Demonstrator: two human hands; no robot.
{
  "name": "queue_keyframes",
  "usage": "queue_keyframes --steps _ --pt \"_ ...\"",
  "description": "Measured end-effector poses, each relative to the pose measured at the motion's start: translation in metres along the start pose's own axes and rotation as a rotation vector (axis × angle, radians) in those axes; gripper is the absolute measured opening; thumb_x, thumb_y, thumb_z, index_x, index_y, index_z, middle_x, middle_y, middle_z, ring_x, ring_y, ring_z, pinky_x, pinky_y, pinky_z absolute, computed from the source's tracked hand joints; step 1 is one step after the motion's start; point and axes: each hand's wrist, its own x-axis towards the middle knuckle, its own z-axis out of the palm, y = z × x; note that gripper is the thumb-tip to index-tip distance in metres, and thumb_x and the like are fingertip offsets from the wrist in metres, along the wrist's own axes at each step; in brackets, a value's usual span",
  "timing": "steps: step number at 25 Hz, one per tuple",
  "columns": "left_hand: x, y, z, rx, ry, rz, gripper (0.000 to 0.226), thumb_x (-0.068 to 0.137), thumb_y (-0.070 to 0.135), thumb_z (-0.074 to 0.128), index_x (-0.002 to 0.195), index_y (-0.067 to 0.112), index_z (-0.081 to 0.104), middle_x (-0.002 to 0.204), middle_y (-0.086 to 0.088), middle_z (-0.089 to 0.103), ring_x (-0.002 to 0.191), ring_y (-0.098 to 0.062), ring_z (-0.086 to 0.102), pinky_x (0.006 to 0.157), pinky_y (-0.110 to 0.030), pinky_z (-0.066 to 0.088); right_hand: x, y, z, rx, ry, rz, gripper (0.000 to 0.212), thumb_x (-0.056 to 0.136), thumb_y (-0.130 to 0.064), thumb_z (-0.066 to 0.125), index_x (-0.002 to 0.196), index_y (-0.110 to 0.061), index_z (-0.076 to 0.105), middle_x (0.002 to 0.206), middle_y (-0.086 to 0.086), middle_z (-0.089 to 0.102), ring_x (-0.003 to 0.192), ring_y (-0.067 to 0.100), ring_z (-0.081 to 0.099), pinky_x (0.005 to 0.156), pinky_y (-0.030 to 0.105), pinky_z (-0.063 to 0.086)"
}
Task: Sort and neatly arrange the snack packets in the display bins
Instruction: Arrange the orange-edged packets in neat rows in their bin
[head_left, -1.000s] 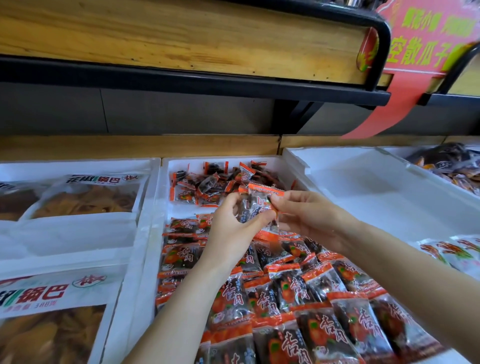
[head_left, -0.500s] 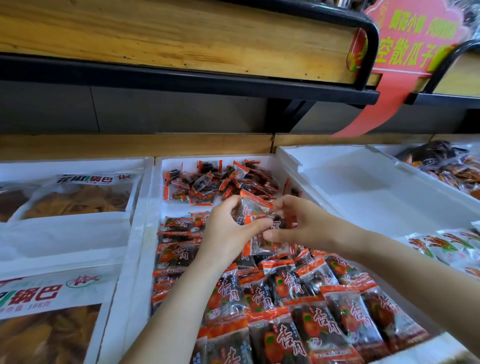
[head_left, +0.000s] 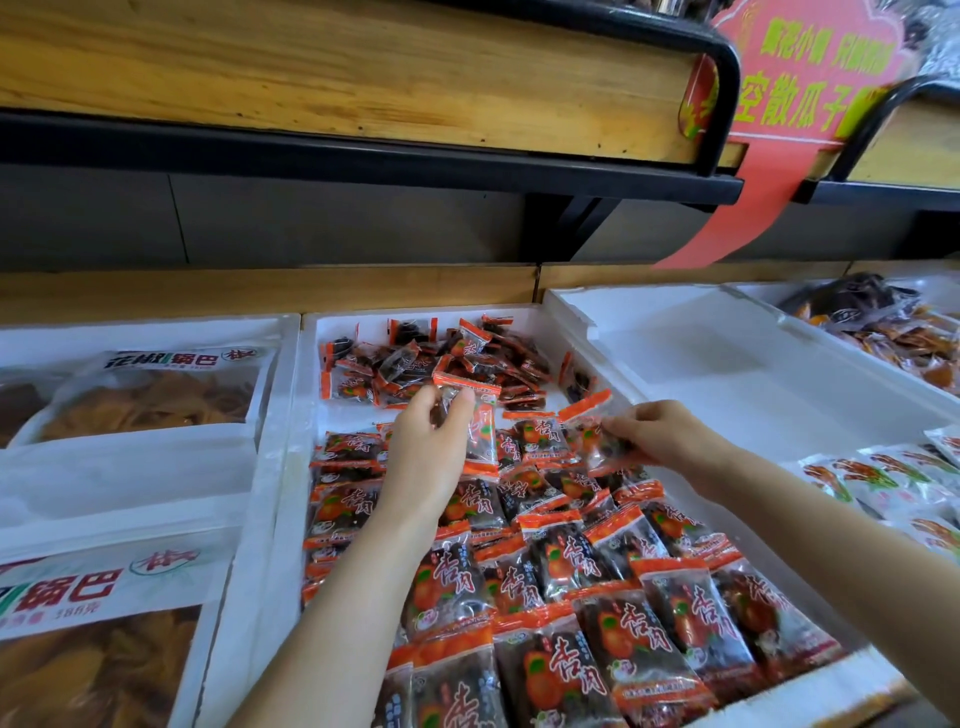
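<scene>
Pinching near its upper seal, our left hand (head_left: 427, 451) holds one snack packet (head_left: 480, 426) over the middle of the white foam bin (head_left: 291, 415), fingers curled. Our right hand (head_left: 662, 436) pinches a second packet (head_left: 589, 415) over the bin's right side. We judge these light, soft, crinkly, slippery film; the flat orange seal offers the surest hold. Left of the bin lie large bags (head_left: 150, 395); inside it, neat rows (head_left: 545, 597) near us and a loose pile (head_left: 431, 358) at the far end; right, another foam tray (head_left: 727, 353); above, a wooden shelf (head_left: 337, 78).
</scene>
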Motion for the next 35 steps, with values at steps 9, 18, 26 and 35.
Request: queue_keyframes --steps 9,18,26,35 --pt "0.004 -0.005 0.003 0.062 0.1 -0.026 0.049 0.099 0.035 0.048 0.141 0.011 0.042 0.12 0.008 0.056 0.104 -0.004 0.052 0.082 -0.018 0.035 -0.001 0.004 0.018 -0.371 -0.181 -0.085 0.019 0.086 -0.022 0.066 0.086 -0.004 0.068 0.092 -0.003 0.064 0.086 0.009 0.058 0.082 0.023 0.046" --pt "-0.002 -0.004 0.002 0.059 0.053 -0.091 0.046 0.091 0.034 0.062 0.131 0.015 0.053 0.111 0.001 0.066 0.101 -0.009 0.06 0.07 -0.017 0.04 0.005 0.013 0.012 -0.542 -0.216 -0.168 0.019 0.084 -0.03 0.067 0.079 -0.012 0.061 0.077 0.001 0.061 0.073 0.015 0.055 0.077 0.03 0.046" --pt "-0.013 0.001 0.015 -0.058 0.101 -0.031 0.016 0.089 0.021 0.064 0.101 0.013 0.057 0.102 -0.01 0.069 0.086 -0.019 0.069 0.083 -0.043 0.057 -0.054 -0.019 0.022 0.122 -0.293 -0.271 0.022 0.093 -0.026 0.054 0.107 -0.011 0.059 0.103 0.011 0.068 0.089 0.009 0.067 0.073 0.012 0.052" --pt "-0.012 0.014 0.04 0.043 0.049 -0.053 0.027 0.083 0.025 0.072 0.099 0.012 0.055 0.098 -0.007 0.07 0.091 -0.019 0.066 0.078 -0.028 0.048 -0.037 -0.018 0.01 0.632 -0.368 -0.116 0.013 0.091 -0.021 0.056 0.084 -0.012 0.064 0.083 0.004 0.069 0.075 0.01 0.066 0.069 0.019 0.056"
